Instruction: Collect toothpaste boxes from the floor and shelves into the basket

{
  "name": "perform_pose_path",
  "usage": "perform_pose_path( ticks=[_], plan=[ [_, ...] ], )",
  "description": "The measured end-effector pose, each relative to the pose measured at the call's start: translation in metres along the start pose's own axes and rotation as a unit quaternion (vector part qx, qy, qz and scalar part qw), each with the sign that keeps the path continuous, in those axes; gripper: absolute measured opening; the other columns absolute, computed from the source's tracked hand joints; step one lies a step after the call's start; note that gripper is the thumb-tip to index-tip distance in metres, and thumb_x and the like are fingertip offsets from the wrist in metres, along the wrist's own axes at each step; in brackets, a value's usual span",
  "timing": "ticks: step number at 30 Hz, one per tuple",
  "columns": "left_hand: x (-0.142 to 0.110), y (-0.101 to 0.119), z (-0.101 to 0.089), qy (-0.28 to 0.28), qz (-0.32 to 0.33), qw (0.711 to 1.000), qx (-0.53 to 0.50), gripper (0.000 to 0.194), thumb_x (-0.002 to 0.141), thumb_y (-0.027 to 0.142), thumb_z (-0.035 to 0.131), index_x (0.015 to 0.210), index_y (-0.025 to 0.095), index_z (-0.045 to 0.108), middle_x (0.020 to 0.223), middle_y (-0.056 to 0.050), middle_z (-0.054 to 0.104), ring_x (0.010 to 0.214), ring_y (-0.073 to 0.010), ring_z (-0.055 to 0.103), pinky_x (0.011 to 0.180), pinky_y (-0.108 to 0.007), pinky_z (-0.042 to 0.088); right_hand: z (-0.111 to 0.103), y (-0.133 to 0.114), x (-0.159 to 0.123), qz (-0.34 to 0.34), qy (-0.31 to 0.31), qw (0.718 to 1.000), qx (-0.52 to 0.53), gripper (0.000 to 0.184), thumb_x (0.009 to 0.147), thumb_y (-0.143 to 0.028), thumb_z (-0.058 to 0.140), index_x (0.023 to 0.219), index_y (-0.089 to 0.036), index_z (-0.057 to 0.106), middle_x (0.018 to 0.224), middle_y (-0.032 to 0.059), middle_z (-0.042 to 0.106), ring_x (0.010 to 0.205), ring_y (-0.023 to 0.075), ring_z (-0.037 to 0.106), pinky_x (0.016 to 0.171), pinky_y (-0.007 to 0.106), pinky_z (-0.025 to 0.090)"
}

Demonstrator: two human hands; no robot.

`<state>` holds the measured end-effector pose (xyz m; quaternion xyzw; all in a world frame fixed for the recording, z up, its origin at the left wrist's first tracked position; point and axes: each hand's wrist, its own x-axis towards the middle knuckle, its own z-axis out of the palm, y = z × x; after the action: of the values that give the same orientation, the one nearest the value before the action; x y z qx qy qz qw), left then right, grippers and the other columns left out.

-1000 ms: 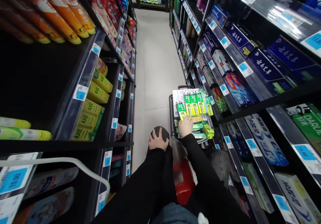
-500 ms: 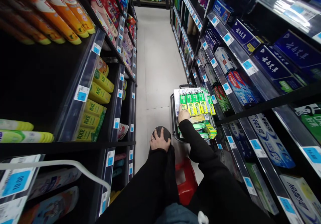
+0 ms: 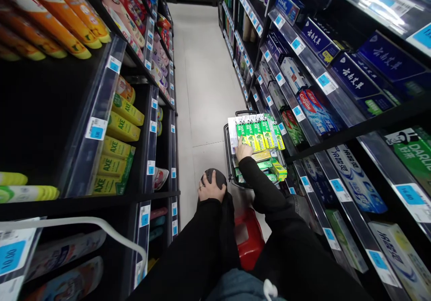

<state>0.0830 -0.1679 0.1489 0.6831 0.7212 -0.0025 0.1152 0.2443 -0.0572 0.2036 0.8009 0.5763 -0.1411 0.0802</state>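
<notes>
My left hand (image 3: 211, 188) rests with fingers spread on my knee, holding nothing; a dark rounded shape shows around the fingertips. My right hand (image 3: 244, 150) reaches over a black wire basket (image 3: 226, 153) on the floor. Its index finger points out and seems to touch the leftmost Darlie toothpaste box (image 3: 241, 130); the other fingers look curled, with nothing visible in them. Several green-and-yellow toothpaste boxes (image 3: 266, 132) stand side by side in a row across the basket. Nearer me, more toothpaste boxes (image 3: 279, 170) lie at angles, partly hidden by my sleeve.
A red plastic stool (image 3: 249, 240) is between my legs. Toothpaste shelves (image 3: 340, 152) line the right, close to the basket. On the left, shelves hold yellow AXE packs (image 3: 116, 150) and orange bottles (image 3: 72, 13). A white cable (image 3: 84, 221) crosses at lower left. The pale floor aisle (image 3: 205, 67) runs ahead.
The whole view has shifted slightly, so the basket and shelves appear further left. My right index finger now stretches out more plainly on the leftmost box. My left hand stays on the knee.
</notes>
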Motion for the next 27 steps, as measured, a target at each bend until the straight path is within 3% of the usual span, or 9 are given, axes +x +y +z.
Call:
perform_pose_path(
  ticks=[2, 4, 7, 9, 11, 14, 18, 24, 27],
  plan=[
    [0.000, 0.000, 0.000, 0.000, -0.001, 1.000, 0.001, 0.070, 0.078, 0.043, 0.056, 0.145, 0.028, 0.043, 0.148, -0.014, 0.036, 0.121, -0.0371, 0.043, 0.095, -0.048, 0.042, -0.005, 0.006, -0.012, -0.020, 0.062, 0.998, 0.020, 0.049, 0.098, -0.039, 0.033, 0.134, -0.008, 0.047, 0.094, 0.0186, 0.064, 0.084, 0.0254, 0.059, 0.072, 0.036, 0.045],
    [0.000, 0.001, -0.001, -0.004, -0.003, 1.000, 0.003, 0.070, 0.078, 0.043, 0.056, 0.145, 0.028, 0.042, 0.148, -0.014, 0.036, 0.122, -0.0371, 0.043, 0.096, -0.048, 0.041, -0.005, 0.025, -0.028, -0.012, 0.124, 0.991, 0.037, 0.043, 0.098, -0.037, 0.029, 0.120, -0.012, 0.056, 0.097, 0.0174, 0.064, 0.090, 0.0263, 0.058, 0.076, 0.036, 0.044],
    [0.000, 0.002, -0.002, -0.016, -0.006, 1.000, 0.003, 0.070, 0.078, 0.044, 0.055, 0.145, 0.029, 0.041, 0.149, -0.013, 0.035, 0.123, -0.0371, 0.042, 0.096, -0.048, 0.041, 0.010, 0.075, -0.048, 0.133, 0.175, 0.975, 0.036, 0.035, 0.094, -0.027, 0.034, 0.114, -0.010, 0.057, 0.111, 0.0215, 0.059, 0.103, 0.0307, 0.053, 0.081, 0.040, 0.042],
    [0.000, 0.002, -0.003, -0.024, -0.008, 1.000, 0.000, 0.071, 0.078, 0.044, 0.055, 0.146, 0.029, 0.040, 0.150, -0.013, 0.033, 0.123, -0.0371, 0.041, 0.097, -0.048, 0.041, 0.030, 0.115, -0.053, 0.258, 0.148, 0.954, 0.035, 0.037, 0.091, -0.028, 0.040, 0.118, -0.008, 0.055, 0.122, 0.0242, 0.052, 0.110, 0.0345, 0.048, 0.083, 0.045, 0.042],
    [0.001, 0.003, -0.004, -0.028, -0.009, 1.000, -0.002, 0.071, 0.078, 0.045, 0.055, 0.146, 0.029, 0.040, 0.150, -0.013, 0.033, 0.123, -0.0369, 0.041, 0.097, -0.049, 0.041, 0.051, 0.149, -0.053, 0.324, 0.055, 0.944, 0.045, 0.046, 0.092, -0.036, 0.041, 0.127, -0.007, 0.050, 0.133, 0.0247, 0.045, 0.117, 0.0368, 0.043, 0.085, 0.050, 0.042],
    [0.001, 0.004, -0.004, -0.027, -0.010, 1.000, -0.002, 0.071, 0.078, 0.044, 0.055, 0.146, 0.028, 0.040, 0.150, -0.013, 0.032, 0.122, -0.0366, 0.042, 0.097, -0.049, 0.040, 0.074, 0.178, -0.049, 0.320, -0.050, 0.944, 0.057, 0.058, 0.089, -0.044, 0.051, 0.133, -0.005, 0.046, 0.135, 0.0241, 0.045, 0.121, 0.0355, 0.042, 0.089, 0.050, 0.040],
    [0.001, 0.003, -0.003, -0.022, -0.009, 1.000, 0.001, 0.071, 0.078, 0.045, 0.055, 0.146, 0.028, 0.040, 0.150, -0.014, 0.034, 0.123, -0.0360, 0.042, 0.098, -0.047, 0.040, 0.075, 0.186, -0.049, 0.294, -0.061, 0.952, 0.055, 0.052, 0.088, -0.036, 0.055, 0.128, -0.004, 0.050, 0.127, 0.0240, 0.053, 0.119, 0.0316, 0.049, 0.090, 0.043, 0.040],
    [0.001, 0.000, -0.002, -0.012, -0.005, 1.000, -0.001, 0.069, 0.079, 0.043, 0.055, 0.145, 0.028, 0.041, 0.149, -0.014, 0.034, 0.122, -0.0362, 0.042, 0.097, -0.047, 0.041, 0.040, 0.223, -0.085, 0.306, -0.092, 0.943, 0.089, 0.051, 0.085, -0.042, 0.057, 0.120, -0.004, 0.058, 0.119, 0.0241, 0.060, 0.112, 0.0328, 0.057, 0.088, 0.040, 0.044],
    [0.000, 0.001, -0.002, -0.013, -0.005, 1.000, -0.001, 0.070, 0.079, 0.044, 0.055, 0.145, 0.028, 0.041, 0.149, -0.014, 0.034, 0.122, -0.0362, 0.042, 0.097, -0.047, 0.040, 0.013, 0.253, -0.123, 0.215, -0.129, 0.934, 0.253, 0.044, 0.079, -0.045, 0.058, 0.111, -0.014, 0.064, 0.113, 0.0158, 0.066, 0.108, 0.0291, 0.061, 0.091, 0.036, 0.045]
  ],
)
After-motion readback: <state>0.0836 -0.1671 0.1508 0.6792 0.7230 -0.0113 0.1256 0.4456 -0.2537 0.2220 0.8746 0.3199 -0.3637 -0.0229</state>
